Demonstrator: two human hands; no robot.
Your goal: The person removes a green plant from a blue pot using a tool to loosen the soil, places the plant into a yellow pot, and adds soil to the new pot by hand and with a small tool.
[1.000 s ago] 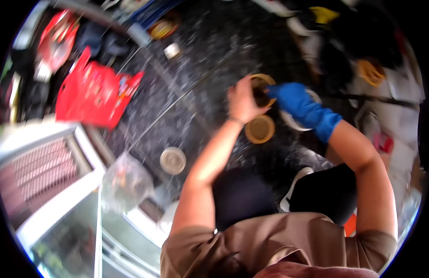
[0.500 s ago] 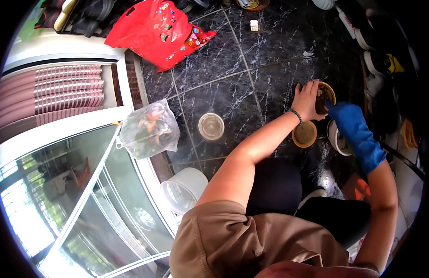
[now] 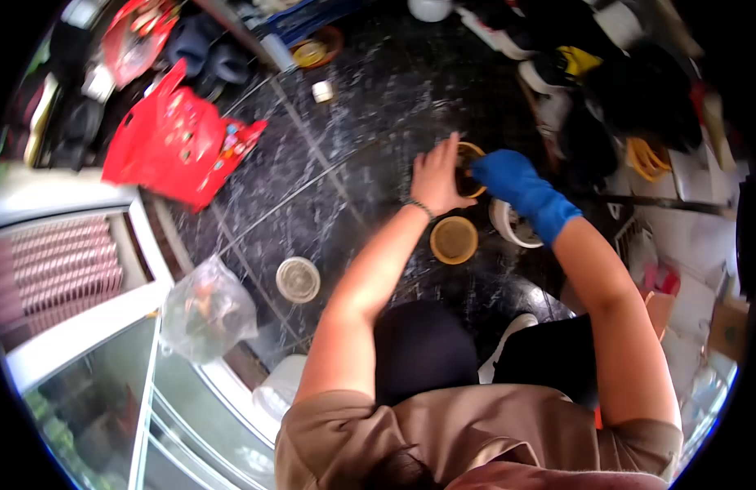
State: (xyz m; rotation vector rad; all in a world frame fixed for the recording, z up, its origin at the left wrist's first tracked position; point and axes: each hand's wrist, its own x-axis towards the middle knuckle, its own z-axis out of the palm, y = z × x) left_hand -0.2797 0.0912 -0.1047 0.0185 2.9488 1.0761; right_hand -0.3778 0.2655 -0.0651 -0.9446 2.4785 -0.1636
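Observation:
My bare left hand [image 3: 437, 175] lies against the left side of a round yellow-rimmed pot [image 3: 472, 149], with its fingers stretched and thumb near the lower rim. The pot's contents look dark and earthy. Over its right edge reaches my right hand [image 3: 506, 175] in a blue rubber glove. Those gloved fingertips point down into the pot, bunched together; whatever they hold is hidden. Just below the pot sits a round tan dish [image 3: 454, 240]. A white-rimmed pot [image 3: 517, 224] stands to its right, partly covered by the gloved wrist.
A pale round lid or dish [image 3: 298, 279] lies on the dark tiles [image 3: 353, 122], left of my forearm. Farther left are a clear plastic bag [image 3: 208, 310] and a red bag [image 3: 178, 143]. Shoes [image 3: 578, 65] line the right side; a glass door [image 3: 92, 392] stands lower left.
The view has turned and shifted, so floor items appear farther left and lower. Both hands stay at the yellow-rimmed pot, the gloved one still reaching in.

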